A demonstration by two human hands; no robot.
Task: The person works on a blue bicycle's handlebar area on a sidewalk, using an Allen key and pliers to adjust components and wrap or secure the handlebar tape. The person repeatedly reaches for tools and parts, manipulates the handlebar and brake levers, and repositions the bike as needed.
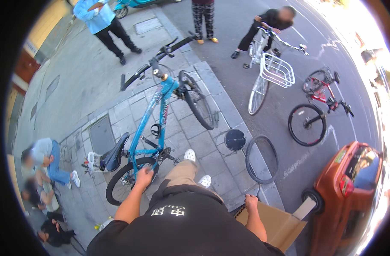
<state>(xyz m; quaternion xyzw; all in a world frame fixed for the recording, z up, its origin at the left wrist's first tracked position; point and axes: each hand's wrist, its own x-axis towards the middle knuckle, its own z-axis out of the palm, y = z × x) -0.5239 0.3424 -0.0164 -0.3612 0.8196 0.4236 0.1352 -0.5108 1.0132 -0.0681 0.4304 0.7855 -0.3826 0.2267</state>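
A blue bicycle [148, 112] stands on the paving in front of me, its handlebar turned away from me. My left hand [144, 175] is closed beside the bicycle's rear wheel [111, 190]; whatever its fingers hold is hidden. Lower right, my right hand [251, 202] is closed around a thin dark rod [259, 191], whose kind is too small to tell. Just below that hand is an open cardboard box [275, 224]. A loose black bicycle tire [263, 181] lies at the kerb, beyond my right hand.
A dark round bucket [235, 140] sits left of the tire. Across the kerb are a white bicycle [259, 91] with a person [271, 32] leaning on it, a red bicycle [321, 96] and an orange car [342, 205]. Other people stand ahead; several sit at left.
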